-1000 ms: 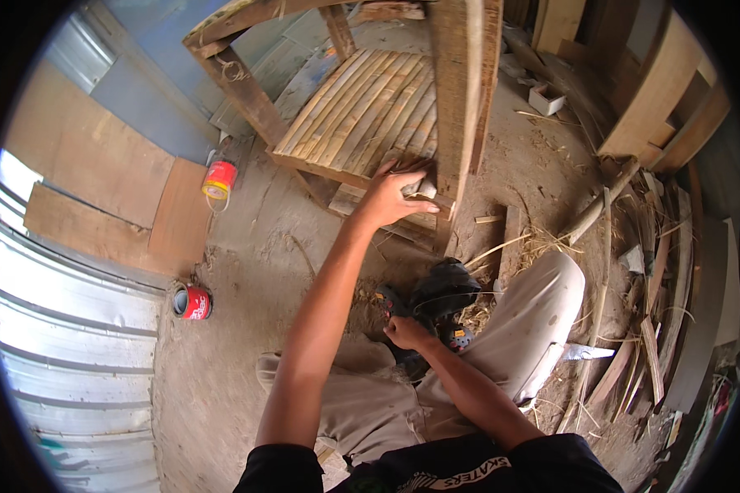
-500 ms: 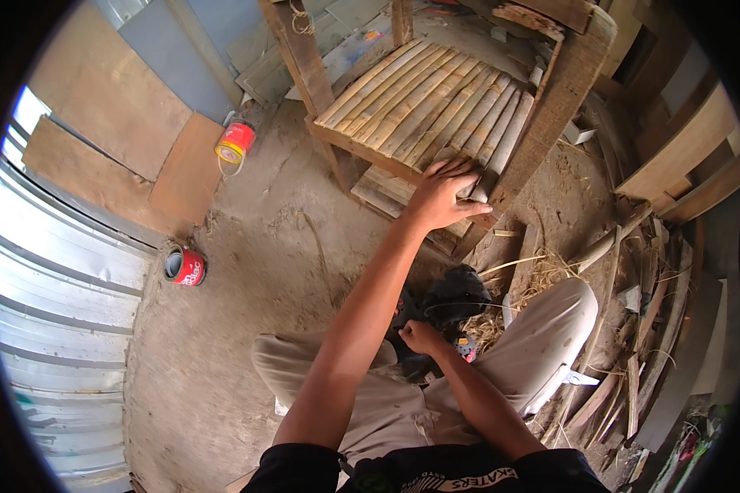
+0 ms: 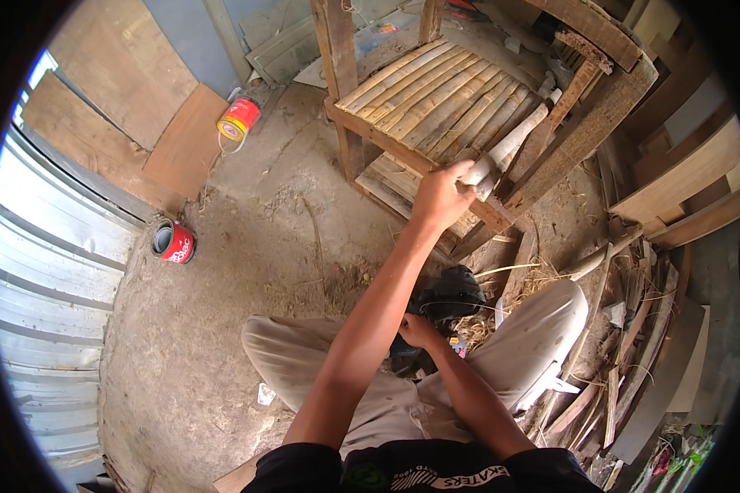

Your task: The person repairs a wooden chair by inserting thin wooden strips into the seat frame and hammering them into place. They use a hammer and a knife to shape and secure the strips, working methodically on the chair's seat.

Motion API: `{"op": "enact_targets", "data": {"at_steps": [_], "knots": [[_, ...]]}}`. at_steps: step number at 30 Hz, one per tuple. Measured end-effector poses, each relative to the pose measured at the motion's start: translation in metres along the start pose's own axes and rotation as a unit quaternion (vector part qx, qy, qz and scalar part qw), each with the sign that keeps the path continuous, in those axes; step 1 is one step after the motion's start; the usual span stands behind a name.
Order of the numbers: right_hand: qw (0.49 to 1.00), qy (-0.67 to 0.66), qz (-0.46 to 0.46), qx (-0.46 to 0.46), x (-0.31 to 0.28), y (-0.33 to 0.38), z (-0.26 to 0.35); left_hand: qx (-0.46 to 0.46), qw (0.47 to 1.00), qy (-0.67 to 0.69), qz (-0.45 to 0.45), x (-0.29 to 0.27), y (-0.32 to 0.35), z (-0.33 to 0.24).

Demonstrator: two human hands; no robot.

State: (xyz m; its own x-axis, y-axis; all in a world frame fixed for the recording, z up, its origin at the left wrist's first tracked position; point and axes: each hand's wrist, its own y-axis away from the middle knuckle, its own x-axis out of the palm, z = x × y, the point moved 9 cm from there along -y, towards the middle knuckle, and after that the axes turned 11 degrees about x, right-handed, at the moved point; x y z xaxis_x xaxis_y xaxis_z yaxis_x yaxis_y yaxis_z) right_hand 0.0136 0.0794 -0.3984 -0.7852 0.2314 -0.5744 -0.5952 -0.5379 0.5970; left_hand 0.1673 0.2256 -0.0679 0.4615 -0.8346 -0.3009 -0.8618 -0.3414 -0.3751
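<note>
A wooden chair frame [image 3: 460, 187] stands in front of me, its seat made of split bamboo slats [image 3: 444, 90] laid side by side. My left hand [image 3: 446, 195] is closed round the near end of the rightmost bamboo slat [image 3: 518, 140], which is tilted up off the seat beside the chair's right post. My right hand [image 3: 419, 330] is low between my knees, fingers curled into a fist. It is against a dark object, mostly hidden, so I cannot make out what it grips. Just beyond it lies a bulky black thing [image 3: 452, 294].
Two red paint cans, one lying tilted [image 3: 238, 119] and one open [image 3: 173, 243], are on the dirt floor at left. Corrugated metal sheet [image 3: 57, 304] and plywood boards [image 3: 99, 90] line that side. Scrap wood strips [image 3: 633, 345] and straw-like shavings [image 3: 543, 279] lie at right.
My left hand has closed round the right-hand slat's end and raised that slat from the seat. My right hand stays low between my knees. The view has shifted slightly.
</note>
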Motion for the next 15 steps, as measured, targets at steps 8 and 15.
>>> {"op": "enact_targets", "data": {"at_steps": [8,15], "knots": [[0.973,-0.119,-0.154,-0.123,-0.076,0.022,0.055,-0.025,0.887,0.288,-0.36,-0.162,0.074,0.042],[0.857,-0.284,-0.378,-0.204,-0.176,0.102,0.111,0.04,0.76,0.321,-0.564,-0.385,0.175,0.047]]}}
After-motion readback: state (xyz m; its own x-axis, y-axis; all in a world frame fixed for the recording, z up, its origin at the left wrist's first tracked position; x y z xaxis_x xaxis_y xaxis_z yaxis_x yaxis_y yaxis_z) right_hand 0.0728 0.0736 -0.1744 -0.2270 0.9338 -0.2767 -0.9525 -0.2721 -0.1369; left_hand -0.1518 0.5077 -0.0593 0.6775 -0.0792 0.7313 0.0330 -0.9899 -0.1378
